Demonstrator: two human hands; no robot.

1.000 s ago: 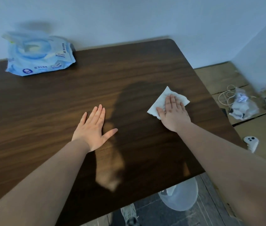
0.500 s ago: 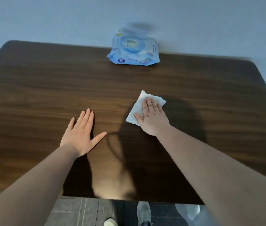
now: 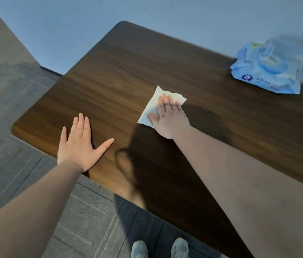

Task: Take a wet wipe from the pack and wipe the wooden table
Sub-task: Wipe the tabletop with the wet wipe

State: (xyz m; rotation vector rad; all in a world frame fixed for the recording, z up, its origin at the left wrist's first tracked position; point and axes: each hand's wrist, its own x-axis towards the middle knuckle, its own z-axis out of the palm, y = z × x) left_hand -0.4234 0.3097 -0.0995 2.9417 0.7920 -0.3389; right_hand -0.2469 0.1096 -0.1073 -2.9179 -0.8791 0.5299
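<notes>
Head view: the right hand point(image 3: 167, 116) lies flat on the wipe point(image 3: 158, 101), fingers point(image 3: 165, 98) extended and close together, pinning it to the tabletop point(image 3: 128, 71); nothing is pinched. The wipe's long axis runs from 7 to 1 o'clock, and its free area projects toward 11 o'clock of the fingers. The left hand point(image 3: 81, 144) rests flat and empty at 8 o'clock of the wipe, fingers straight, thumb splayed. The pack point(image 3: 266, 71) sits at 2 o'clock, well apart, nearer the right hand. Blur obscures the pack's lid state; the palm hides part of the wipe.

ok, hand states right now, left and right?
Left hand: open, flat on the table, holding nothing.
Right hand: open, pressing the wipe down.
</notes>
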